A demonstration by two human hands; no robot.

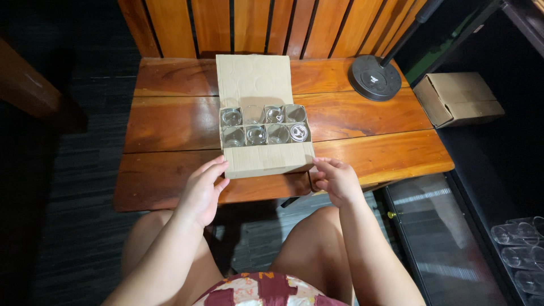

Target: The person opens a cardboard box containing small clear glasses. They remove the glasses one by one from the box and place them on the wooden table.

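Item: cardboard box (265, 160), shallow, brown, divided into two rows of four cells.
Location: middle of the wooden slat table (170, 122), near side close to the table's front edge.
Lid: folded back flat onto the table behind the box, so the cells lie open to view.
Contents: clear drinking glasses (255, 135), upright, one per cell, packed tight between the card dividers.
Left hand (203, 190): fingers loosely curled, tips touching the box's near left corner; grips nothing.
Right hand (335, 179): fingers relaxed and slightly spread, tips at the near right corner; pinches nothing.
Hold: one hand at each front corner, seemingly to steady or square the box.
Nearby: round black lamp base (376, 78) on the table's right; smaller closed carton (458, 97) off the table.
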